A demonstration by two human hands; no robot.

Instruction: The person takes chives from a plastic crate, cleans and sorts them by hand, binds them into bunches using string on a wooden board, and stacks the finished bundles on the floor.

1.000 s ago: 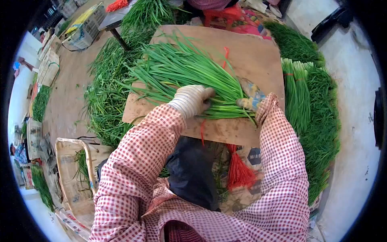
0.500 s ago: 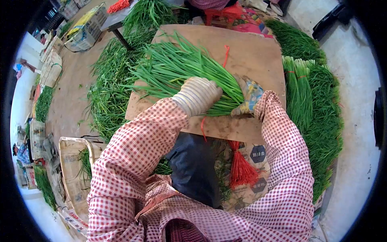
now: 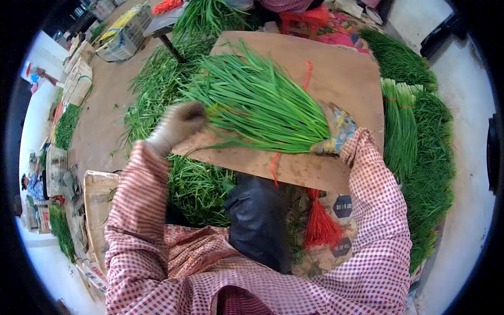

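Observation:
A fanned bunch of long green stalks (image 3: 268, 105) lies on the brown board (image 3: 346, 68). My right hand (image 3: 338, 131), in a blue and yellow patterned glove, is closed round the stalk ends at the bunch's right end. Beyond the leafy left end, at the board's left edge, my left hand (image 3: 181, 122) in a pale glove is blurred by motion. Its fingers look pressed together by a few yellowish leaf tips, and what they hold cannot be made out. One red tie (image 3: 307, 75) lies behind the bunch; another (image 3: 274, 169) hangs over the near edge.
Loose greens (image 3: 197, 184) are heaped left of and below the board. Tied bunches (image 3: 405, 123) lie on a green pile at the right. Red ties (image 3: 321, 226) hang below the board. A person in blue (image 3: 35, 186) is at the far left, near crates (image 3: 55, 170).
My left hand has moved left, from the middle of the bunch to past its leafy end. My right hand remains at the stalk ends. The whole view has shifted slightly.

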